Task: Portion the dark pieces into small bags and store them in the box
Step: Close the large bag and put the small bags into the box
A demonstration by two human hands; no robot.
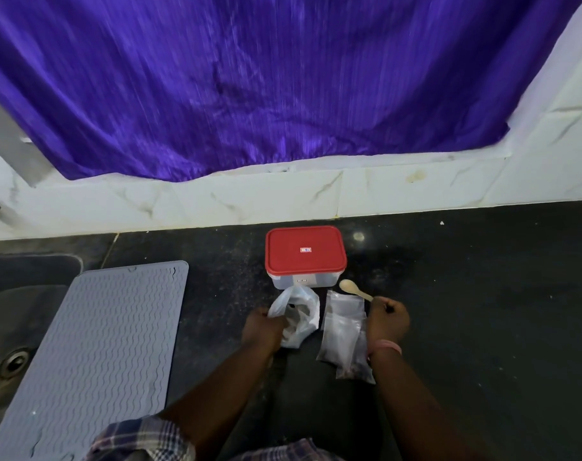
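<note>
Dark speckled surface [449, 327] runs under white marble-look tiles [249, 197] and a purple curtain [249, 78]; only the head view, so all of this comes from it. Left side has a sink [13, 327] with a grey ribbed mat [100, 344] lying partly over it. Box [305, 259] sits near the tiles, red lid [305, 249] still on and closed. Just in front of the box, the left hand [263, 329] grips the mouth of a crumpled white bag [299, 319], fingers curled round the plastic; dark pieces [296, 314] show inside it. Right hand [387, 316] is fisted round the handle of a wooden spoon [354, 289], bowl pointing toward the box and looking empty. Between the hands, small clear bags [344, 331] lie flat on the surface, overlapping; the lower ends look dark, maybe filled already, can't tell how many or whether sealed. A pink band sits on the right wrist, plaid sleeves at bottom edge. Step in hand, judged: scooping from the white bag, portioning partway done. Next move likely needs the bag mouth held open, the spoon dipped in, then a small bag opened to receive; the lid has to come off before storing. Labels: small red-and-white sticker on lid centre and a tag on the box's front wall, both too small to read.
</note>
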